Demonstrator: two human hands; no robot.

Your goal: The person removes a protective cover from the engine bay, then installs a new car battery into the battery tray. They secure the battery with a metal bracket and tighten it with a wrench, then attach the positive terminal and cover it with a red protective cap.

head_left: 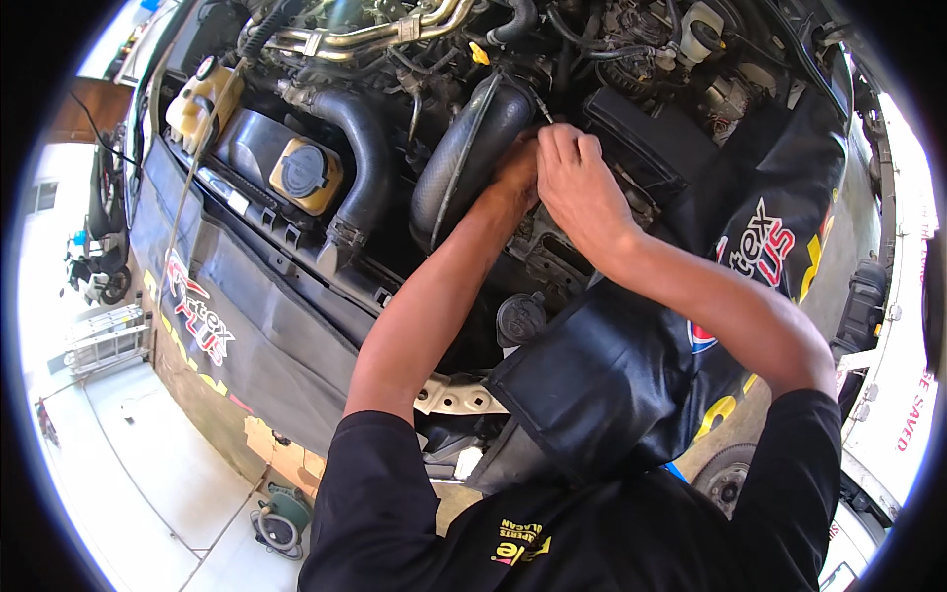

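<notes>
Both of my hands are deep in a car's engine bay, beside a thick black ribbed air hose (472, 163). My right hand (580, 187) has its fingers closed in a pinch at the upper end, on what looks like a thin metal rod (546, 111) that sticks out past the fingertips. Beside it, my left hand (517, 178) reaches in along the hose's right side. Its fingers are hidden behind my right hand and the engine parts. A long black box-shaped cover (646, 148) lies just right of my right hand. Left of the hose runs a curved black radiator hose (365, 148).
Black fender covers (261, 296) drape the front and right edges (602, 365). A capped tan reservoir (306, 176) and a whitish tank (204, 102) sit at left. A black round cap (521, 319) lies below my hands. A green machine (283, 518) stands on the floor.
</notes>
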